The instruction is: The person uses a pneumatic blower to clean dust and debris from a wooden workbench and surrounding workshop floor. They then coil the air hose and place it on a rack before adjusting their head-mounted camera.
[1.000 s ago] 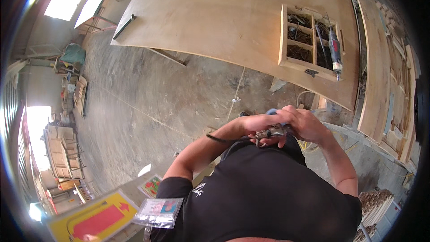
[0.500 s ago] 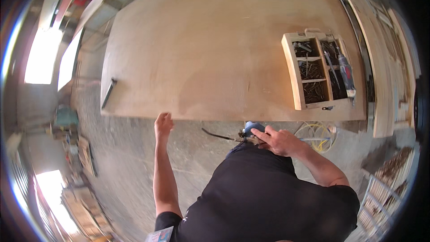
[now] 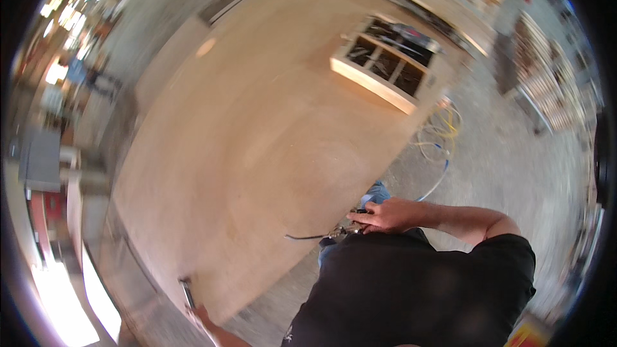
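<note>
My left hand [image 3: 199, 316] reaches to the near left corner of a large wooden panel [image 3: 257, 122]. Its fingers touch the lower end of a dark, narrow bar with a short head [image 3: 187, 292], perhaps a hammer, lying by the panel's edge. Motion smears these fingers, so their grip is unclear. At my waist, my right hand [image 3: 385, 214] is closed with curled fingers around something dark that the hand mostly hides. Small metallic parts [image 3: 340, 233] and a thin black curved strip [image 3: 303, 238] stick out to the left of it.
A compartmented wooden box [image 3: 373, 83] of loose fasteners and hand tools stands on the panel's right part. Yellow and pale hoses [image 3: 440, 128] lie coiled on the concrete floor at right. A slatted metal rack [image 3: 546, 90] stands beyond; a person [image 3: 87, 77] is far left.
My view has turned left, so the panel appears rotated. My left hand has gone from the panel's front edge to the narrow bar. The right hand stays at my waist.
</note>
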Demonstrator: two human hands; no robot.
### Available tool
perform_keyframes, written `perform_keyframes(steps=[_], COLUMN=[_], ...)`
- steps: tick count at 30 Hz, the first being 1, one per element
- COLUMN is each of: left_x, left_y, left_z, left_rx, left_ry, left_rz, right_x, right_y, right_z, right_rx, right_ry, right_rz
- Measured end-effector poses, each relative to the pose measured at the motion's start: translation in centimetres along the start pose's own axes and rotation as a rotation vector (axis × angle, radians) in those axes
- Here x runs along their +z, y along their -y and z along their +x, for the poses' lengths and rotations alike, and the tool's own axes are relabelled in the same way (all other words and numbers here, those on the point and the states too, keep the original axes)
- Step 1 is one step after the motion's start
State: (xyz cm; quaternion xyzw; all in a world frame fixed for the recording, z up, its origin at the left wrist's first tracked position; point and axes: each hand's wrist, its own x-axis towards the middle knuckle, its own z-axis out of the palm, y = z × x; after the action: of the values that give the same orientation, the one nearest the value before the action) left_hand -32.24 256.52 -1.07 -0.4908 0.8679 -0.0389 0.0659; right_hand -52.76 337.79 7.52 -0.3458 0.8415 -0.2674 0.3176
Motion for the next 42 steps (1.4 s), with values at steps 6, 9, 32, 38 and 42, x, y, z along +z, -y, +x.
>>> perform_keyframes(steps=[6, 9, 32, 38, 42], left_x=[2.6, 4.5, -9.6, -11.8, -13.6], left_y=[1.2, 1.7, -49.8, -68.8, -78.8], left_z=[10.4, 10.4, -24.5, -40.1, -46.5], left_rx=[0.165, 0.237, 0.34, 0.378, 0.452], left_ry=[0.274, 0.096, 1.148, 1.21, 1.167], left_rz=[-0.049, -0.001, -1.508, -1.566, -1.54], right_x=[7.6, 9.4, 2.0, -7.2, -9.0], right_y=[8.9, 10.0, -12.1, -24.7, -29.7], right_z=[-0.4, -1.8, -20.8, -28.9, -32.8], right_rx=[0.201, 0.397, 1.148, 0.991, 0.959], right_ry=[-0.054, -0.108, -1.525, -1.499, -1.283], right_rz=[0.068, 0.019, 0.252, 0.149, 0.124])
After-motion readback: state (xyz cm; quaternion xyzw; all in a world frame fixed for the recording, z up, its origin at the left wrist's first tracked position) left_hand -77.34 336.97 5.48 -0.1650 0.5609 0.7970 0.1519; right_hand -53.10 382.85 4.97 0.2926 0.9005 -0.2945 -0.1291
